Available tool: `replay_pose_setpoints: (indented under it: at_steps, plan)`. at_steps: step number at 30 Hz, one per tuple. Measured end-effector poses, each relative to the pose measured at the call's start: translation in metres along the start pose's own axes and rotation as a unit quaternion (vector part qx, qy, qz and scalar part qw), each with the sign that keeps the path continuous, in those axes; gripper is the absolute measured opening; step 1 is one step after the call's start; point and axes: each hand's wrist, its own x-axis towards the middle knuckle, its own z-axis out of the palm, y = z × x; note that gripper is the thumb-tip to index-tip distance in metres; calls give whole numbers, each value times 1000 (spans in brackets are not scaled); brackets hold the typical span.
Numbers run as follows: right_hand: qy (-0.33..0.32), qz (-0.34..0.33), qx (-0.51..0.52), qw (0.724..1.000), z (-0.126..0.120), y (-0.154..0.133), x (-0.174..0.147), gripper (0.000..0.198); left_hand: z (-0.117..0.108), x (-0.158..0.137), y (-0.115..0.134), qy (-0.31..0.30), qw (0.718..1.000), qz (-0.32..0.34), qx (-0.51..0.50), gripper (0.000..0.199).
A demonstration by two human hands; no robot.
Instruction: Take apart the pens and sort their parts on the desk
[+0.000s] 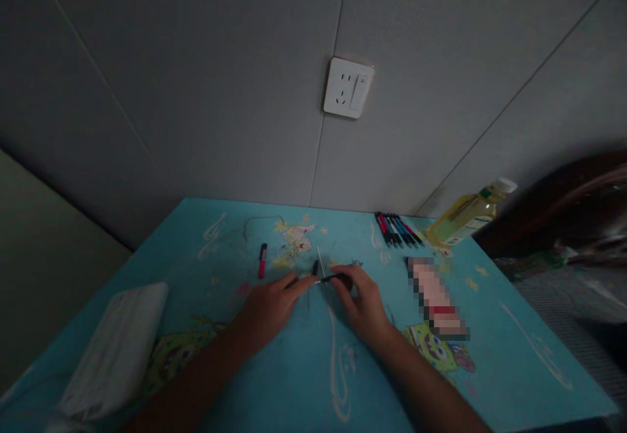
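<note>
My left hand (pixel 273 307) and my right hand (pixel 363 301) meet over the middle of the blue table (pixel 294 381). Between their fingertips lies a slim dark pen part (pixel 329 279) with a pale end toward the left. The right fingers pinch its dark end, and the left fingertips close at the pale end. Just beyond the fingers are a small black piece like a pen cap (pixel 315 268) and a thin pale stick like a refill (pixel 321 260). A red and black marker (pixel 262 262) rests beyond my left hand.
Several pens (pixel 396 229) lie in a row at the back right, beside a bottle of yellow liquid (pixel 465 217). A blurred-out pink flat item (pixel 437 299) is right of my right hand. At left sits a flat white object (pixel 117 345). A wall socket (pixel 349 88) is above the table.
</note>
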Motion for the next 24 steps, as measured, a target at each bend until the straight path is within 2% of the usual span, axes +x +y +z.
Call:
replay_pose_setpoints:
  at_steps: [5,8,12,16,20,24]
  plan:
    - [83,41,-1,996,-7,4,2,17,3,1,-4,10,998,-57,-27,42]
    - [95,50,-9,994,-6,8,2,15,6,2,-7,30,993,-91,-71,38]
    - [41,-9,-51,998,8,12,3,15,8,4,-15,77,981,-133,-121,37]
    - [-19,-74,-166,983,34,13,10,28,12,6,-21,101,975,-154,-127,36]
    - [-60,-112,-284,950,51,10,18,30,14,6,-21,90,978,-152,-109,37]
    - [-73,-111,-309,942,52,2,22,27,13,5,-17,55,984,-145,-84,36]
